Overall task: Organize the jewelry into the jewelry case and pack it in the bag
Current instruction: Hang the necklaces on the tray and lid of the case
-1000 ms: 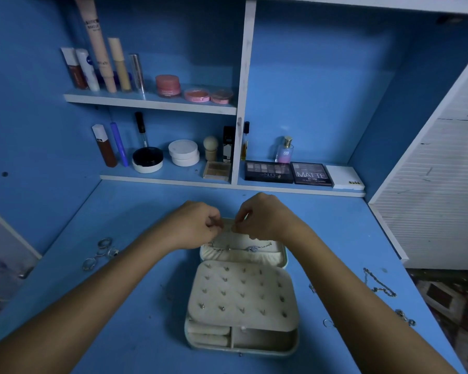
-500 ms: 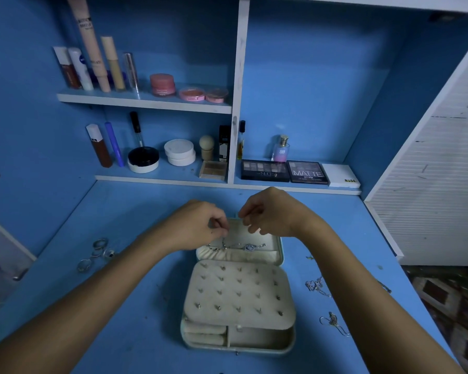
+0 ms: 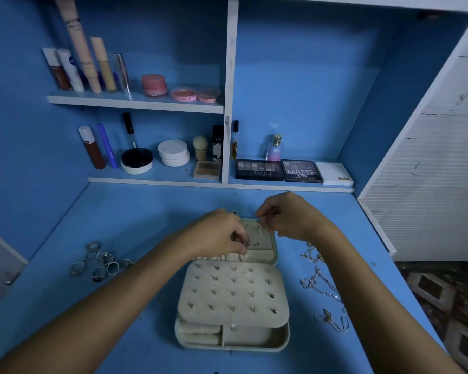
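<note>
An open cream jewelry case [image 3: 254, 342] lies on the blue desk, its lid [image 3: 270, 255] tilted back and an earring panel [image 3: 233, 292] studded with several earrings folded over the tray. My left hand [image 3: 222, 236] pinches one end of a thin silver chain [image 3: 253, 244] low inside the lid. My right hand [image 3: 287, 215] pinches something thin at the lid's top edge. Several silver rings [image 3: 103, 261] lie on the desk to the left. Loose chains and necklaces [image 3: 319, 284] lie to the right of the case. No bag is in view.
Two shelves [image 3: 135, 102] at the back carry cosmetics tubes, pots and eyeshadow palettes [image 3: 278, 170]. A white slatted panel [image 3: 438, 171] closes the right side. The desk's right edge drops to a patterned floor [image 3: 443, 306].
My left hand has dropped lower into the lid with the chain's end, while my right hand has shifted right to the lid's top edge. The camera has turned, showing more jewelry on both sides.
</note>
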`<state>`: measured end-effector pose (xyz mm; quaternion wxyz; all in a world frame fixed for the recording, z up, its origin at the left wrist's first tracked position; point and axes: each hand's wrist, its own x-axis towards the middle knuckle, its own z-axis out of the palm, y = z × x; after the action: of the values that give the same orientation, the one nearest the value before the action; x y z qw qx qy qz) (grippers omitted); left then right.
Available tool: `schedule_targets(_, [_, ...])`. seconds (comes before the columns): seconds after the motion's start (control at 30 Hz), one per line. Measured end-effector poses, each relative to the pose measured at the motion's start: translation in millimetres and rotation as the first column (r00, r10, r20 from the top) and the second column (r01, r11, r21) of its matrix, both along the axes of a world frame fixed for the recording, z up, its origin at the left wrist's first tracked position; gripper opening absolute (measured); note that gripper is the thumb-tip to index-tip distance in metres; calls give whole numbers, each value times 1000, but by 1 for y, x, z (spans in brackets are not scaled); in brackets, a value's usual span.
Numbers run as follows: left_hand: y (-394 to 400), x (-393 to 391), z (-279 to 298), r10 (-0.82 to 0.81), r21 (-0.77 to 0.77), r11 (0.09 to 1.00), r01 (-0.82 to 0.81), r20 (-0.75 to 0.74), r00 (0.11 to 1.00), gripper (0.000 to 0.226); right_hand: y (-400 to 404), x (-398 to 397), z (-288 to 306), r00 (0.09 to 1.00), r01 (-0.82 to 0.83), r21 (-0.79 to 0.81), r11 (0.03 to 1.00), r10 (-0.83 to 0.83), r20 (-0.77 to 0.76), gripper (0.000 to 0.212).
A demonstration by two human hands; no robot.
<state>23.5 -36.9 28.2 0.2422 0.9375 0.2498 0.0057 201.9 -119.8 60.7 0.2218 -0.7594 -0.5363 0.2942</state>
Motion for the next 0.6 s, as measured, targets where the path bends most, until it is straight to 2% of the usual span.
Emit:
schedule_targets(0.2, [0, 1, 2, -14, -12, 1000, 14, 11, 1000, 7, -2, -1, -5, 1000, -29, 28, 999, 28, 10, 29])
schedule_targets(0.33, [6, -3, 6, 22, 14, 1000, -23, 43, 999, 10, -3, -1, -5, 1000, -27, 46, 999, 27, 10, 26])
schedule_targets(0.5, [20, -21, 11, 107, -9, 994, -107, 33, 994, 10, -4, -7, -6, 997, -72, 46, 996, 71, 25, 10])
schedule_targets(0.6, [28, -35, 16, 139, -30, 990, -140, -16, 990, 9, -5, -15, -9, 984, -142, 8, 990, 140, 107, 13])
